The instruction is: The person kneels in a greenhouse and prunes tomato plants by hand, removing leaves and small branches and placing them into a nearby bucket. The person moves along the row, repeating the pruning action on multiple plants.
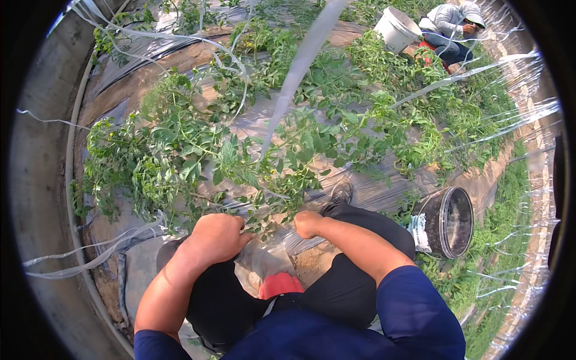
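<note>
Tomato plants [243, 164] with small yellow flowers lie low over plastic mulch film in front of me. My left hand [219, 236] is at the near edge of the foliage, fingers curled and thumb pointing right. A leafy tomato shoot [265, 227] hangs just beyond its thumb, between the two hands. To the right of that shoot, my right hand [308, 224] is curled like a fist. The inner side of both hands is hidden, so whether either grips a stem does not show. A translucent plastic strip [294, 72] runs down into the plants.
A black bucket [438, 222] lies tilted by my right knee. Farther off stand a white bucket [396, 29] and a crouching person [452, 33]. Loose plastic strips [103, 252] stretch from the concrete wall [40, 171] at left. Something red [281, 285] shows between my legs.
</note>
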The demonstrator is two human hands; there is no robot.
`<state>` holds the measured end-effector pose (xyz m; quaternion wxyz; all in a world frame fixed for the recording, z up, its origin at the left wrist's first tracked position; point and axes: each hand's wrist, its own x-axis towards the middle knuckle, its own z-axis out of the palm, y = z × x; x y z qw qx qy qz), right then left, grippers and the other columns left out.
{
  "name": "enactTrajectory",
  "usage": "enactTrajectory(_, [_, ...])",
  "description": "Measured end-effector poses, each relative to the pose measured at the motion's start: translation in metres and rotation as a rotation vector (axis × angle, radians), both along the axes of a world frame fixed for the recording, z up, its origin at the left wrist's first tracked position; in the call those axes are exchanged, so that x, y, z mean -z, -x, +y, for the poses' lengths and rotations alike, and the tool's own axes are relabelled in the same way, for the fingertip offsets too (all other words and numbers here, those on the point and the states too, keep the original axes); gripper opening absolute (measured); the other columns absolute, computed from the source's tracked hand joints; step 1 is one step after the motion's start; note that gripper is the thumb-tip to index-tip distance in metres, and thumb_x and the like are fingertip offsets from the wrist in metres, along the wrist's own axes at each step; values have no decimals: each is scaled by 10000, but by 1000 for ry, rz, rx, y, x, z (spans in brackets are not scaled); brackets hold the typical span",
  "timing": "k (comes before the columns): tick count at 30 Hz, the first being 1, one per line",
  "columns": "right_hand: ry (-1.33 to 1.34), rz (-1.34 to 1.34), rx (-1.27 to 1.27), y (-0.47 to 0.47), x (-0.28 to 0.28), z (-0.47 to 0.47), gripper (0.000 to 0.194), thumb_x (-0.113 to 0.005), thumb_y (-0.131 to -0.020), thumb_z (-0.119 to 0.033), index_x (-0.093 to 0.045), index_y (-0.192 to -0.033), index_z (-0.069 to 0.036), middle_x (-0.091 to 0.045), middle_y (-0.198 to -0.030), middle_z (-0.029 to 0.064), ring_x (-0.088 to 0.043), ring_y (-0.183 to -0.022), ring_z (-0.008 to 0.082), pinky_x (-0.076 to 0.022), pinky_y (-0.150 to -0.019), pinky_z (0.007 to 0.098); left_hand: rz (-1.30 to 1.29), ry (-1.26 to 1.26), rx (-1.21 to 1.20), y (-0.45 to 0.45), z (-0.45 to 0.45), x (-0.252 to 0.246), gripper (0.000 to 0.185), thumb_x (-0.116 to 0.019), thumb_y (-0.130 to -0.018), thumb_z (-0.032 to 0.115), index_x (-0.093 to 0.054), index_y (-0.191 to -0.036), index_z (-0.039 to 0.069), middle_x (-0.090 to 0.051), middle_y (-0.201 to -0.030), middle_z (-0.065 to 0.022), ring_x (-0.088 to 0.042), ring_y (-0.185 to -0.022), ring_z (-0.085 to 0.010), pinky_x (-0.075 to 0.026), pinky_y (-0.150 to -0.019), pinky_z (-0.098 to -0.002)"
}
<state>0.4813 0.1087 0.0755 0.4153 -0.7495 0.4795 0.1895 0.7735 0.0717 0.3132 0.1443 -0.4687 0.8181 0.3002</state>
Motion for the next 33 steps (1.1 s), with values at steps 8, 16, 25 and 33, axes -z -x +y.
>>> enactTrajectory(8, [327, -280, 574, -90, 200, 32, 241, -605, -866, -119, -740, -1065, -96, -765, -974, 126, -728, -862, 290, -560, -782, 463, 534, 59, -80, 18, 123, -4, 282, -730, -905, 337, -697, -903, 57, -690, -798, -61, -697, -809, -223, -563, -646, -335])
enactTrajectory(16, [370, -186, 1250, -68, 201, -37, 231, -615, -1025, -217, -696, -1042, -1, -674, -836, 143, -621, -735, 285, -506, -709, 412, 476, 19, -77, 4, 149, 15, 194, -645, -834, 215, -715, -848, 34, -686, -748, -113, -655, -744, -253, -504, -671, -392])
enactTrajectory(25, [610, 287, -72, -16, 244, -50, 318, -565, -1023, -353, -688, -1162, -95, -725, -1161, 197, -699, -1093, 400, -563, -908, 519, 388, 110, -73, -21, 111, 15, 296, -626, -857, 201, -727, -1024, -22, -717, -852, -159, -678, -812, -284, -542, -770, -400])
enactTrajectory(33, [268, 318, 262, -21, 275, -53, 583, -479, -1075, -526, -579, -1402, -53, -641, -1389, 207, -604, -1261, 429, -429, -1097, 622, 355, 95, -130, -24, 109, 17, 315, -617, -871, 207, -722, -1061, -21, -737, -931, -176, -699, -894, -309, -554, -857, -426])
